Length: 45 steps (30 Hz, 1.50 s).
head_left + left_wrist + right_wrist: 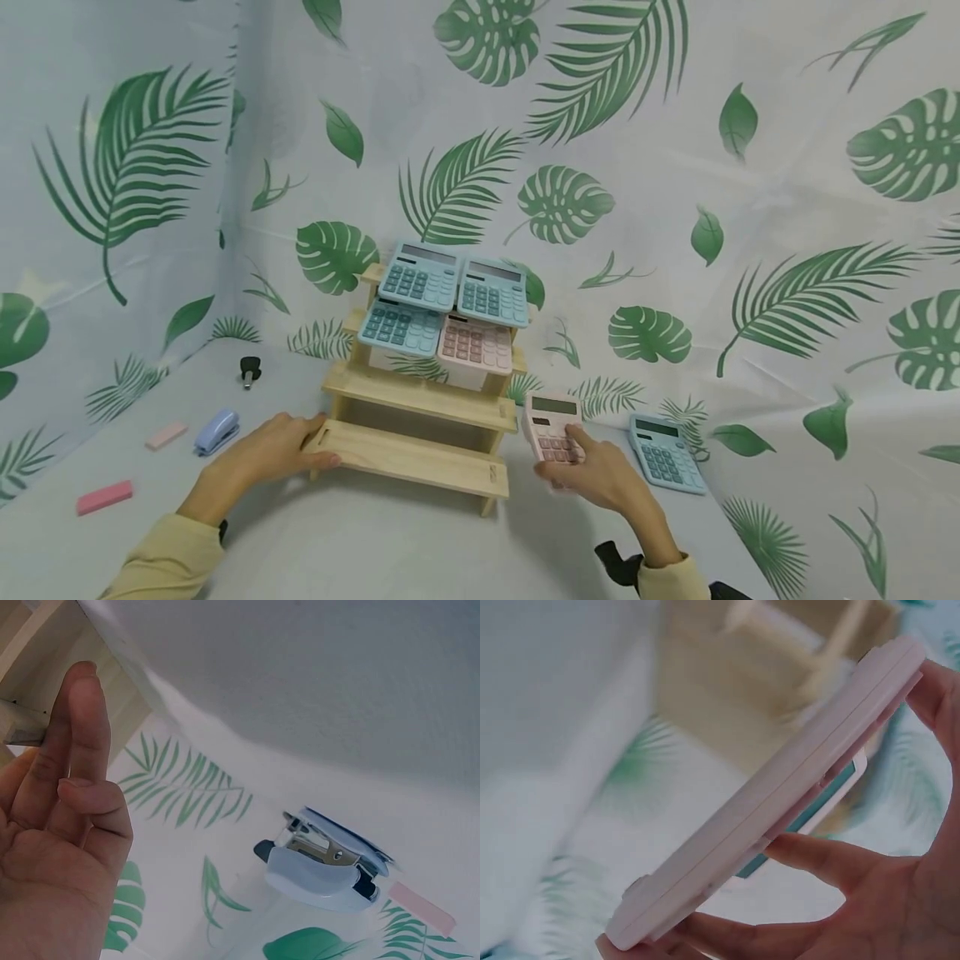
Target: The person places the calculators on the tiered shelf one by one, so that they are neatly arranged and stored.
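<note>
My right hand (600, 471) grips a pink calculator (553, 407) by its lower part, just right of a stepped wooden rack (420, 398). Its edge shows across the right wrist view, the pink calculator (772, 795) with fingers and thumb about it. My left hand (273, 450) holds the left end of the rack's lowest shelf, thumb along the front edge; in the left wrist view some of its fingers (90, 727) are straight. Two blue calculators (420, 277) lie side by side on the top tier. Below them are another blue calculator (401, 327) and a pink calculator (476, 343).
A blue calculator (666, 454) lies on the table at the right. On the left are a lavender stapler (217, 432), a pale pink block (167, 436), a darker pink block (104, 497) and a small black object (250, 369). A leaf-print cloth (660, 167) hangs behind.
</note>
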Available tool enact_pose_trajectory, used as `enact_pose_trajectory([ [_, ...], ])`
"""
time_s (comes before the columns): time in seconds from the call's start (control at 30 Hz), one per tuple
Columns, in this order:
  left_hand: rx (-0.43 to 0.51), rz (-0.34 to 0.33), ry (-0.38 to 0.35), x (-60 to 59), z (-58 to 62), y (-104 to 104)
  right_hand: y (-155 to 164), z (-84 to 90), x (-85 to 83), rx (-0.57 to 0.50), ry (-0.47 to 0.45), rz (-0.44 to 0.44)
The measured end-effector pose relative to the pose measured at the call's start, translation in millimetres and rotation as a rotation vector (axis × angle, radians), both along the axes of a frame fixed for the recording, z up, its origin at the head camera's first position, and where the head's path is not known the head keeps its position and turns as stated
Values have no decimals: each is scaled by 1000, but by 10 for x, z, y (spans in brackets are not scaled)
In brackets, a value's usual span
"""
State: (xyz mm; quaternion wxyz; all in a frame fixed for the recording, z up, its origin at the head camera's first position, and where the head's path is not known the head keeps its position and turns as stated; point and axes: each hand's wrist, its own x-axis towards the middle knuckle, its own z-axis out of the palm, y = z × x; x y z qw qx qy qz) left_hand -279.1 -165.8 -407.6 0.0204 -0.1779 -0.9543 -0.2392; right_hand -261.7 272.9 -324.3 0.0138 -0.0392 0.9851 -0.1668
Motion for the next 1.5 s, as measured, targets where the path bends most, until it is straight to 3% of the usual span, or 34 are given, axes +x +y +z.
enact_pose_trajectory([
  [0.37, -6, -11, 14, 10, 23, 3, -575, 129, 135, 93, 65, 129],
  [0.57, -13, 4, -6, 24, 15, 9, -882, 57, -21, 143, 118, 170],
  [0.83, -2, -1, -5, 42, 21, 4, -1241, -103, -256, 107, 231, 201],
  [1.1, 19, -2, 16, 21, 28, -18, -1631, -178, -334, 123, 275, 134],
  [1.33, 12, -11, 41, -6, 29, -25, -1929, -207, -360, 216, 366, 262],
  [1.5, 5, -15, 31, -4, 11, -13, -2107, -277, -358, 246, 466, 269],
])
